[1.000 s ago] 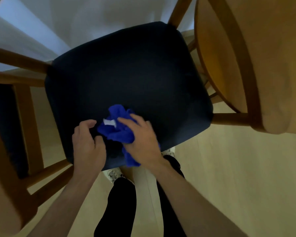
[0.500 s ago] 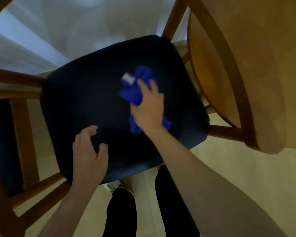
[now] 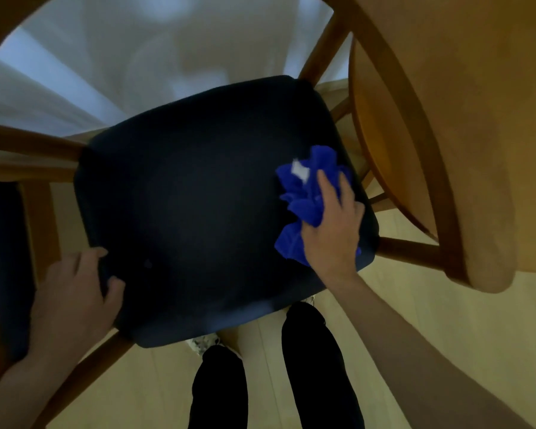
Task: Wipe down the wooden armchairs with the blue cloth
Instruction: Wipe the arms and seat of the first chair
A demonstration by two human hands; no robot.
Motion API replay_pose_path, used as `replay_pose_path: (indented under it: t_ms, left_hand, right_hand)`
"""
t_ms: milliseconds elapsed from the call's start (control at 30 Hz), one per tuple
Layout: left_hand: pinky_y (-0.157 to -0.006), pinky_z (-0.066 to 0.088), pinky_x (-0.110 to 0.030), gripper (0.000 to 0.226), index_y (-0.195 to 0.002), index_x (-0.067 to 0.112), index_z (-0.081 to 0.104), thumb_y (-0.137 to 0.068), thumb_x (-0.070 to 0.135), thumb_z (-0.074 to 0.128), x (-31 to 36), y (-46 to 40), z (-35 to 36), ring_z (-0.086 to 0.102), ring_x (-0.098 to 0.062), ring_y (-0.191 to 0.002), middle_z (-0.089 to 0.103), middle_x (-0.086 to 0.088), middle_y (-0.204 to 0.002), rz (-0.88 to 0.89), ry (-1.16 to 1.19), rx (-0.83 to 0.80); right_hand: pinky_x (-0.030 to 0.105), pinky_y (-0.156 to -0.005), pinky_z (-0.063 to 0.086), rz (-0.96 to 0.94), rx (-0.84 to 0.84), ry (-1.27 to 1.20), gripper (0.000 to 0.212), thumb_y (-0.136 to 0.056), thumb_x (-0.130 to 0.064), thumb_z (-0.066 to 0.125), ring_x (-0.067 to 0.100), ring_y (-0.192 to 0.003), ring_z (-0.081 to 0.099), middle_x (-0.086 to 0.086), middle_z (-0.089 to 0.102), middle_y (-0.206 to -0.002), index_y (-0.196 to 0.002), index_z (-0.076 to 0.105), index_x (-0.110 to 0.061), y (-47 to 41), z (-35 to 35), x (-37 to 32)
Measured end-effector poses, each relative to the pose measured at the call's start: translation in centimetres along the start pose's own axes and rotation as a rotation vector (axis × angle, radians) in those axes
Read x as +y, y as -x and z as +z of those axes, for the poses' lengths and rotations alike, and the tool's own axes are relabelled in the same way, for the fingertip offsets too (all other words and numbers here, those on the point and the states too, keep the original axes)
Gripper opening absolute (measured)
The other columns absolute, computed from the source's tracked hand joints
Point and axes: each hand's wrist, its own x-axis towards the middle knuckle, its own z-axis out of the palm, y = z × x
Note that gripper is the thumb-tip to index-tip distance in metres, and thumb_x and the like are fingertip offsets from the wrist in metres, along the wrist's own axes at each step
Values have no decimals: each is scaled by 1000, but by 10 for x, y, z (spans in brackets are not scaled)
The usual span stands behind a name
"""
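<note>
blue cloth (image 3: 310, 196) bunched at the right edge of the dark seat cushion (image 3: 198, 212), white tag up, pressed down under the right hand (image 3: 331, 230) with fingers loosely spread over it; left hand (image 3: 75, 298) at the near-left corner, fingers curled onto the cushion edge; wooden armchair frame (image 3: 415, 252) around; pale floor (image 3: 415, 320) below

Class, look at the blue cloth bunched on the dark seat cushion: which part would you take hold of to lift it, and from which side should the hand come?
Probably the raised crumpled folds of the blue cloth near its white tag, coming from above. The bunched ridges stand up off the seat cushion, so fingers can pinch them; the right hand already covers the lower part.
</note>
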Motion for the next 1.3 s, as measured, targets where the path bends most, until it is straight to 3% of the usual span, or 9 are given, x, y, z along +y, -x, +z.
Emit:
replay_pose_path:
  t_ms: [233, 400, 500, 600, 700, 833, 933, 1067, 1300]
  left_hand:
    - [-64, 44, -45, 43, -119, 9, 49, -81, 15, 68, -39, -13, 1, 53, -36, -90, 57, -19, -100, 74, -69, 9]
    - [-69, 46, -44, 46, -123, 18, 45, -83, 19, 67, -46, -12, 6, 51, -30, -94, 54, -8, -101, 102, 8, 5]
    - [-74, 47, -46, 44, -123, 17, 46, -84, 17, 66, -39, -11, 5, 51, -32, -98, 55, -10, -104, 41, 82, -17]
    - [-77, 45, -45, 43, -123, 11, 49, -84, 13, 67, -22, -4, 7, 50, -33, -100, 57, -15, -108, 1, 141, -35]
    - [-78, 42, -38, 42, -122, 11, 51, -83, 13, 69, 7, 14, 7, 49, -25, -96, 56, -15, -111, -10, 225, -62]
    - [-86, 40, -37, 42, -121, 18, 50, -83, 18, 68, 39, 28, 8, 46, -23, -102, 51, -7, -115, 17, 325, -22]
    - [-87, 39, -32, 39, -120, 19, 49, -84, 18, 65, 53, 37, 11, 41, -16, -103, 47, -1, -114, 6, 444, 7]
    - [-86, 34, -26, 38, -121, 20, 48, -86, 18, 63, 56, 50, 11, 33, -7, -101, 41, 6, -111, -35, 529, 21]
    - [-88, 39, -34, 42, -124, 19, 47, -86, 17, 65, 30, 59, 7, 39, -16, -106, 48, -4, -118, -87, 582, -32]
  right_hand:
    - [48, -110, 32, 319, 65, -159, 74, -89, -15, 64, 34, -141, 25, 5, 18, -160, -151, 28, -30, -30, 5, -19]
    - [43, -113, 26, 460, 184, -250, 68, -89, -18, 62, 33, -139, 27, 7, 25, -157, -149, 32, -28, -84, 13, -51]
    - [37, -110, 33, 242, 136, -129, 56, -86, -21, 66, 24, -129, 43, 6, 44, -143, -139, 46, -24, -79, 13, -56]
    - [36, -107, 42, -124, -221, -199, 49, -80, -14, 71, 17, -117, 55, 3, 55, -131, -127, 59, -22, -32, 19, -58]
    - [29, -103, 45, -27, -483, -358, 52, -80, -9, 71, 8, -112, 55, -6, 57, -127, -126, 61, -29, -7, 16, -60]
    - [36, -104, 45, 19, -235, -431, 54, -87, -10, 63, 6, -115, 55, -9, 55, -127, -134, 50, -33, -61, -22, -67]
    - [40, -108, 41, -5, -81, -213, 58, -88, -12, 61, 10, -120, 51, -6, 48, -136, -140, 43, -30, -103, -49, -71]
    - [40, -105, 40, 10, -214, 177, 70, -89, -16, 63, 29, -126, 46, 12, 35, -148, -148, 28, -26, -80, -22, -78]
    - [29, -100, 40, 37, -210, -66, 59, -86, -17, 68, 18, -119, 52, 2, 51, -133, -140, 45, -26, -9, -9, -67]
